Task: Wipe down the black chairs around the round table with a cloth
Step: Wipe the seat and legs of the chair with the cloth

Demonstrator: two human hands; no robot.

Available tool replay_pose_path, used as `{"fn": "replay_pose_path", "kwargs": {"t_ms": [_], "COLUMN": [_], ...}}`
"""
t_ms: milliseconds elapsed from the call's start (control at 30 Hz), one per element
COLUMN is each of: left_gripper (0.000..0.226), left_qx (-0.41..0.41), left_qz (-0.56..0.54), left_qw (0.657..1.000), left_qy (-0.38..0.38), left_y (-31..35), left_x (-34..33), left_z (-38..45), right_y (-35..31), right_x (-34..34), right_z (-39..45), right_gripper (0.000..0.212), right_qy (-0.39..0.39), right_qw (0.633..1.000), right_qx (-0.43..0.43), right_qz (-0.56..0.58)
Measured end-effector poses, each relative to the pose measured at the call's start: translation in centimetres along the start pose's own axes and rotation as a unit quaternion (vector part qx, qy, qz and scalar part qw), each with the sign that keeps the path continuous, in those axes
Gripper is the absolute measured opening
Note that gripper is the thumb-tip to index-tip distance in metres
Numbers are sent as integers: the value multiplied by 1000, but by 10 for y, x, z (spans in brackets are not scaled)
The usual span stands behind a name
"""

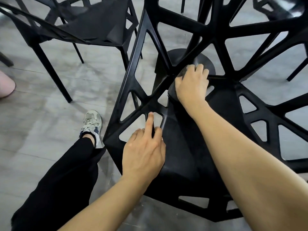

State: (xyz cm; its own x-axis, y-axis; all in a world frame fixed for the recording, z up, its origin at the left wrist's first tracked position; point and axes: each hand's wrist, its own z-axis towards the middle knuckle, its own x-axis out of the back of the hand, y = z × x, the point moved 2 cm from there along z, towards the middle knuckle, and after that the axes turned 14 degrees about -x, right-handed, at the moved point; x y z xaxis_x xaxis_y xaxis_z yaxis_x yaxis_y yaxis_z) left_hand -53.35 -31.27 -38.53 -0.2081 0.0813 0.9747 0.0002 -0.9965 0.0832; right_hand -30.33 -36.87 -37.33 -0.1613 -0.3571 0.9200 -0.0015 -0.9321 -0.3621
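Note:
A black chair point(186, 147) with a cut-out geometric frame stands right in front of me, seen from above. My left hand point(145, 147) grips a strut of its left armrest frame, index finger stretched along the bar. My right hand point(191, 84) presses a dark grey cloth point(182, 72) against the corner where the seat meets the backrest struts. Most of the cloth is hidden under the hand.
A second black chair point(86, 25) stands at the upper left, and part of another point(283, 12) at the upper right. The round black table base point(205, 62) sits on the grey floor behind the chair. My left leg and sneaker point(91, 124) are beside the chair. A pink object point(5, 84) lies at the left edge.

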Motion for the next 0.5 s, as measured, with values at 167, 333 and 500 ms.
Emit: {"fn": "replay_pose_path", "kwargs": {"t_ms": [167,333,500], "left_gripper": [18,18,15], "left_qx": [-3,-12,-6], "left_qz": [6,25,28], "left_qw": [1000,1000,999], "left_qy": [-1,-5,-15], "left_y": [0,-1,1], "left_x": [0,2,3], "left_z": [1,0,0], "right_y": [-6,-33,-31], "right_x": [-10,-1,14], "right_z": [-18,6,16], "right_gripper": [34,27,37], "right_qy": [6,-36,-116], "right_qw": [997,992,968], "right_qx": [80,82,148], "right_qz": [-15,-84,-164]}}
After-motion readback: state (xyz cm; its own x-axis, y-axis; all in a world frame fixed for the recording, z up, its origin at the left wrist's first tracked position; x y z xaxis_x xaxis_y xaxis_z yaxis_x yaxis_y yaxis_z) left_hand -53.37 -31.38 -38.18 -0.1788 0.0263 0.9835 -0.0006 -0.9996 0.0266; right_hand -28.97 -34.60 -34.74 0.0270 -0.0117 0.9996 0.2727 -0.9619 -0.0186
